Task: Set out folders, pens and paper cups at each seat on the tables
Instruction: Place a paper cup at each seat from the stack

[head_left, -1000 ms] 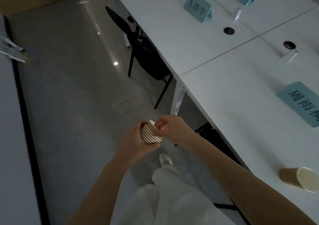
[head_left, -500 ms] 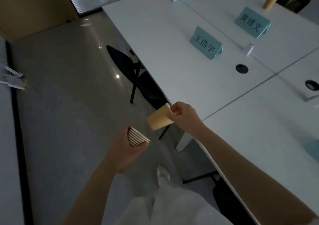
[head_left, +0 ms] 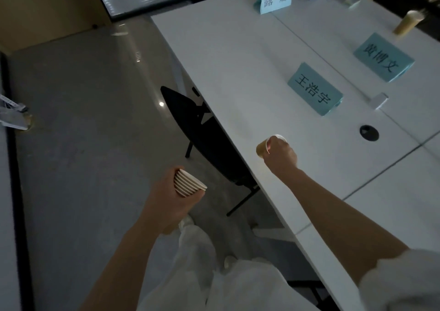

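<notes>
The right hand holds a single paper cup tilted on its side above the worktop, short of the nearest name card, while the left hand, clear of the edge, clasps the remaining cup stack.

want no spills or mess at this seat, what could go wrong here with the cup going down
The right hand grips the single brown paper cup tilted, near the white table's front edge; released like this, it might tip or roll off towards the black chair. The left hand holds the stack of nested paper cups on its side over the floor, so one could slide out. The room is dim, so placement may be misjudged.
</notes>
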Tool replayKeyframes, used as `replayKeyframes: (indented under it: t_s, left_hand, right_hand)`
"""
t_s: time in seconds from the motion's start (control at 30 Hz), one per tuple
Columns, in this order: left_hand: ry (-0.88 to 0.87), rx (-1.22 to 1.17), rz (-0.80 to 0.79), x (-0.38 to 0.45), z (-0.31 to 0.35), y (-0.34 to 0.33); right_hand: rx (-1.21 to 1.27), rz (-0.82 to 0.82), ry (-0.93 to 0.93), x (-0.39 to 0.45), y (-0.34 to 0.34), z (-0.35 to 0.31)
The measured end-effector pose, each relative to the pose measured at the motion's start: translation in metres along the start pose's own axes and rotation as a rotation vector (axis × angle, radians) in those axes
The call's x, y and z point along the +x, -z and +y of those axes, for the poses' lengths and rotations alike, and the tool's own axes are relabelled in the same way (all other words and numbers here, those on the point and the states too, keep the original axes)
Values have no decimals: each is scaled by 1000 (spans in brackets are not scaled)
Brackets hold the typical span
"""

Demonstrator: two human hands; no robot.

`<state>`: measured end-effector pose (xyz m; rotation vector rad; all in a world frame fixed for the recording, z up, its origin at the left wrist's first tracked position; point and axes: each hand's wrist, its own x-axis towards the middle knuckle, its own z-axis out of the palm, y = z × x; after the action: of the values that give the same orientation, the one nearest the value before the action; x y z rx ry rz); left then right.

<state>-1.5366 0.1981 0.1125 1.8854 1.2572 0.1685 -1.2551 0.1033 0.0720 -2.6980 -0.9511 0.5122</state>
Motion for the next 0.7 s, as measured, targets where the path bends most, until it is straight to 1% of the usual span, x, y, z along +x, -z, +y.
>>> replayKeyframes:
  t_s: [0.07,0.17,0.27,0.33,0.43,0.5,0.57,0.63,0.7]
  left_hand:
    - [-17,10,-34,30,-5,17]
    - [-62,33,-103,72,-6,45]
    - [-107,52,-135,110,-6,67]
    - [-119,71,-144,136,-7,78]
    - [-135,55,-168,163,-5,88]
    - [-147,48,-193,179,-5,93]
    - [-153,34,-200,198,-6,99]
    - [-166,31,-189,209,-4,102]
    - [-176,30,-173,232,-6,109]
  right_hand:
    - [-101,-41,0,15,-8,-11]
    - [-46,10,-115,32,-17,-25]
    - [-50,30,-180,41,-19,-35]
    - [-37,80,-248,47,-15,-46]
    - [-10,179,-269,59,-13,-67]
    - [47,202,-219,69,-14,-91]
    - [158,184,-99,82,-17,-123]
    - [312,109,7,85,-13,-159]
    - [445,-32,67,97,-8,-202]
